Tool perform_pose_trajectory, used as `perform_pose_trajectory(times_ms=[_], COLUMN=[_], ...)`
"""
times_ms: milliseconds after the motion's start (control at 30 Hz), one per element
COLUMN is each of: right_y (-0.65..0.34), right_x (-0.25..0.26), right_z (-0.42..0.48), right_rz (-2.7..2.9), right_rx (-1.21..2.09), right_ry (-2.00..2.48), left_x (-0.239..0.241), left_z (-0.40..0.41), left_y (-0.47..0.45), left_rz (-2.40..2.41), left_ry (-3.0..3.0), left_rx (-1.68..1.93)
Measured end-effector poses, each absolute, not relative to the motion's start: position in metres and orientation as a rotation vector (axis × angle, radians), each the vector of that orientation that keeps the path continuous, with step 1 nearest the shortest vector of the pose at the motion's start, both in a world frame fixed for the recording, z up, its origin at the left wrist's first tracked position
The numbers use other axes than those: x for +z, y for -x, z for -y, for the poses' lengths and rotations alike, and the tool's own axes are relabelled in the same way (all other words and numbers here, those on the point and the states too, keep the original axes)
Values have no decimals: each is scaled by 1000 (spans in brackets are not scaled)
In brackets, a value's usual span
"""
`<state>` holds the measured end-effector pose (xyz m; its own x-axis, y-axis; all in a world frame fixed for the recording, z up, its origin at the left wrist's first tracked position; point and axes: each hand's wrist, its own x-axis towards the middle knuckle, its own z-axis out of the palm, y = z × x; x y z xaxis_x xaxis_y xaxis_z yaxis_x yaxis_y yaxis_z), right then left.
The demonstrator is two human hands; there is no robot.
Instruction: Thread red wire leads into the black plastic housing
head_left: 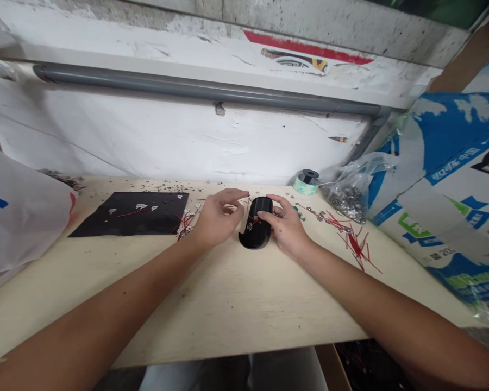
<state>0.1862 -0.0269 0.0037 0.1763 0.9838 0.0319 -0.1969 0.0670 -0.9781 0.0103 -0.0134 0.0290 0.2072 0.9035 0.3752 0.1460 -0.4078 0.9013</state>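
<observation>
A black curved plastic shell (pixel 256 234) stands over the table in front of me, its hollow side facing me. My right hand (pixel 287 222) grips it from the right, thumb laid over the inside and fingers behind. Inside the shell a thin red wire (pixel 251 219) and small metal bits show. At the shell's left side my left hand (pixel 225 215) is bent with its fingertips close to the upper edge, closed on the end of the red wire. What exactly sits at those fingertips is too small to make out.
A black mat (pixel 106 220) with metal tabs lies left, beside red wires (pixel 186 224). More red wires (pixel 357 248) lie right. Behind them are a tape roll (pixel 305 183) and a bag of metal parts (pixel 348 198). A carton (pixel 452 201) and a white bag (pixel 20 212) flank the table.
</observation>
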Motion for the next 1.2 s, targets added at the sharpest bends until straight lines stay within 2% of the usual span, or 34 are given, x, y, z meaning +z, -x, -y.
perform_pose_trajectory(times_ms=[433, 867, 1000, 1067, 1200], right_y=[-185, -187, -187, -187, -188], right_x=[2, 2, 0, 1, 2], right_z=[26, 26, 26, 26, 25], right_rz=[957, 925, 947, 962, 976], right_rx=[1123, 1074, 1084, 1097, 1063], right_ry=[1134, 1107, 1087, 1067, 1053], left_x=[25, 3, 6, 10, 13], left_z=[8, -2, 2, 6, 9], left_y=[-9, -6, -4, -5, -5], left_rz=[-1106, -1452, -1142, -1033, -1118], left_ry=[-1668, -1769, -2212, -2374, -2402], left_rx=[1523, 1247, 1359, 1247, 1096])
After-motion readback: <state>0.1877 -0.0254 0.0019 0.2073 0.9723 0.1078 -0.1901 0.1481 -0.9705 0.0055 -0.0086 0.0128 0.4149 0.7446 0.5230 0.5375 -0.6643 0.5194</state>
